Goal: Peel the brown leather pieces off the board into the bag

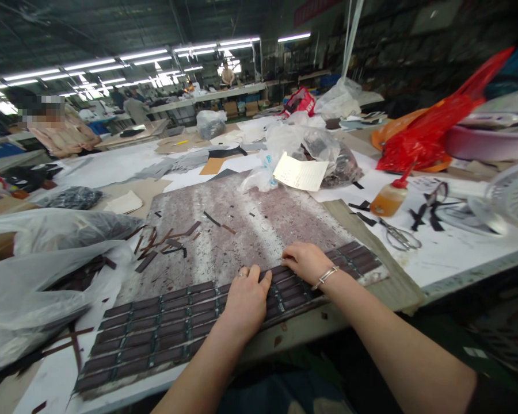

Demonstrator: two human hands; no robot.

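Rows of dark brown strip pieces [172,316] lie side by side along the near edge of a worn, speckled board [224,201]. Narrow greenish-black bands cross between the columns. My left hand [248,296] rests on the top row at the middle, its bent fingers and thumb apart, fingertips pressing down. Just to its right, my right hand [307,263] has its fingers drawn together at the top row's far edge, closed on a dark strip piece [277,270]. The fingers cover most of that piece. A bracelet [326,277] circles my right wrist.
Loose strip scraps [159,241] litter the board's left. Clear plastic bags [56,276] crowd the left side. Behind the board is a bag with a paper note [301,172]. To the right are a glue bottle [388,198], scissors [399,236] and a red bag [418,141]. A person [63,129] works farther left.
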